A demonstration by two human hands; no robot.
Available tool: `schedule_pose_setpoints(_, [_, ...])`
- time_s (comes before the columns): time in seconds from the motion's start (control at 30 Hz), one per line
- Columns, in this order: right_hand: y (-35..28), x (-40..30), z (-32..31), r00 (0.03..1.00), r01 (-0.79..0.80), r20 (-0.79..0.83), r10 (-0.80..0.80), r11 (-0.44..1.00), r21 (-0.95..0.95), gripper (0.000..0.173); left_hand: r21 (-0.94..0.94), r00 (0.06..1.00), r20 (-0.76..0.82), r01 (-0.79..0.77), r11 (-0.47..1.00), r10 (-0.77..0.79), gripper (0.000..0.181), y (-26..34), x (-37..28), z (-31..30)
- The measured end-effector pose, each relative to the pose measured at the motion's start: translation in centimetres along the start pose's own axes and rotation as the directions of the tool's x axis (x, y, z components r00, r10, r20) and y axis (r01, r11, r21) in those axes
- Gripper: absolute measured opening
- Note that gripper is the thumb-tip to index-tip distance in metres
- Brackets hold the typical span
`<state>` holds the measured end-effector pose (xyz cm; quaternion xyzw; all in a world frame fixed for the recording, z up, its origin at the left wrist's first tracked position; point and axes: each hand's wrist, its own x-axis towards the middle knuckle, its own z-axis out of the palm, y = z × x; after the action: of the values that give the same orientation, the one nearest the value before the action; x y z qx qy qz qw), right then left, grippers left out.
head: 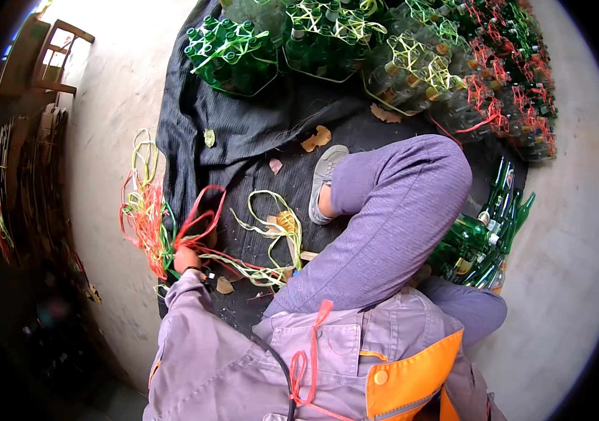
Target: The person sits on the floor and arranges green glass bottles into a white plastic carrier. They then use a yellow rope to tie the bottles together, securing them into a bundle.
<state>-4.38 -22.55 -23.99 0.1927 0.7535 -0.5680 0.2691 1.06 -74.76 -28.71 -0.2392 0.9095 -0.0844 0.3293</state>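
My left hand [187,259] is closed around strands of red plastic twine [214,199], whose loops stand up above my fist. Just beyond it, a tangled heap of red, yellow and green twine [149,223] lies at the edge of a black woven cloth [247,142]. Pale yellow twine [249,269] trails from near my hand towards my thigh and curls into loops on the cloth. My right hand is out of view. Red twine [302,368] also hangs tied to a dark cord across my jacket.
Tied bundles of green bottles [234,66] and clear bottles [404,79] stand across the far side. Loose green bottles [481,237] lie right of my bent leg [399,194]. Flattened cardboard [41,179] and a wooden frame [55,84] are at left. Dry leaves [316,138] dot the cloth.
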Motion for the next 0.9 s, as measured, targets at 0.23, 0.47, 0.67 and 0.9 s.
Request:
schedule_pose_setpoints(0.23, [-0.6, 4.4, 2.3, 0.999, 0.020, 0.047, -0.021, 0.999, 0.025, 0.032, -0.613, 0.625, 0.601, -0.040, 0.789, 0.499, 0.051, 16.0, -5.6, -7.1])
schedule_pose_setpoints(0.47, [-0.5, 4.6, 1.7, 0.998, 0.020, 0.054, -0.020, 1.000, -0.006, 0.031, -0.205, 0.647, 0.493, -0.564, 0.800, 0.582, 0.072, 26.2, -11.5, 4.5])
schedule_pose_setpoints(0.67, [-1.1, 4.4, 1.8, 0.999, 0.009, 0.051, -0.009, 1.000, 0.009, 0.030, -0.672, 0.588, 0.436, -0.291, 0.681, 0.681, 0.028, 17.1, 2.3, 8.5])
schedule_pose_setpoints(0.9, [0.0, 1.0, 0.0, 0.999, -0.003, 0.038, 0.004, 1.000, -0.022, 0.030, -0.897, 0.970, -0.042, -0.141, -0.418, -0.238, 0.032, 2.1, 14.7, 0.2])
